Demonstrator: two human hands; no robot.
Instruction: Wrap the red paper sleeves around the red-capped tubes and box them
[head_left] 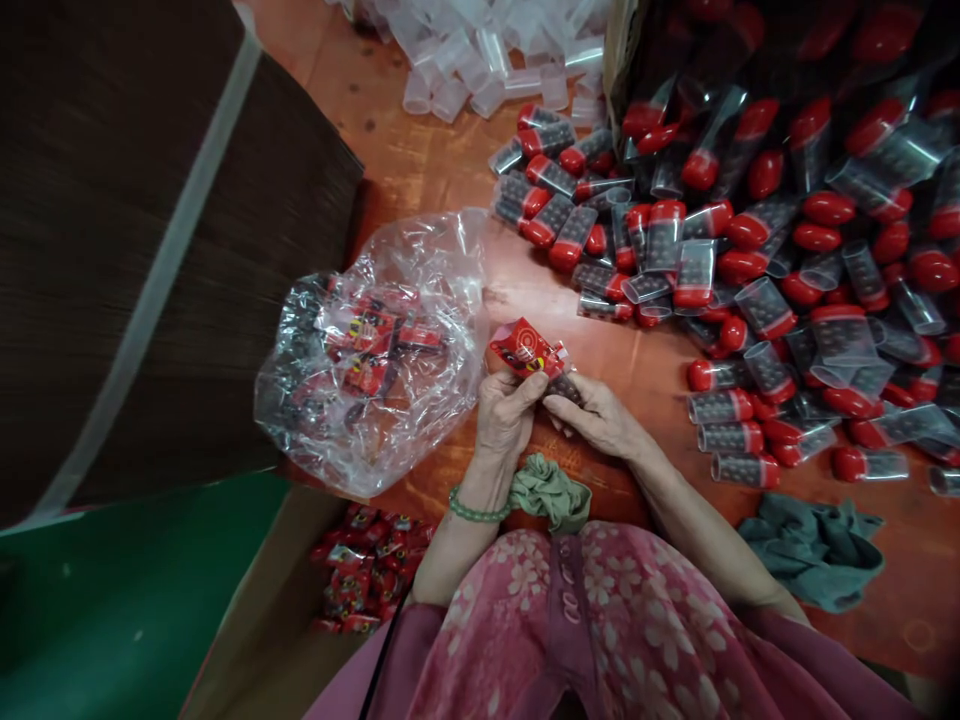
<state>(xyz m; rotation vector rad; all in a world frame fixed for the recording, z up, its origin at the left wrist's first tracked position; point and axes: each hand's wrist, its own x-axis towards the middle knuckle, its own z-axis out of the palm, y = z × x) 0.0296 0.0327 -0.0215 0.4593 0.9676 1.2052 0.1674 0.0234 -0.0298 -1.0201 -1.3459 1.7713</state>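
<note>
Both hands meet over the table in front of my body. My left hand (506, 410) pinches a red printed wrapper (525, 345), its thumb pressed on the lower edge. Close against it, my right hand (592, 410) has its fingers closed around a small clear tube with dark dotted contents (566, 388). The tube's end meets the wrapper's lower right edge; how far it reaches inside is hidden. To the left lies a crumpled clear plastic bag (442, 270) with several more red wrappers (371, 345) in it.
Many red-capped tubes (664, 235) are heaped at the right. Clear empty tubes (487, 60) lie at the back. A green cloth (551, 490) sits before my body, a darker cloth (814, 550) at right. Below the table edge are filled red packets (367, 570). A dark carton (187, 200) stands left.
</note>
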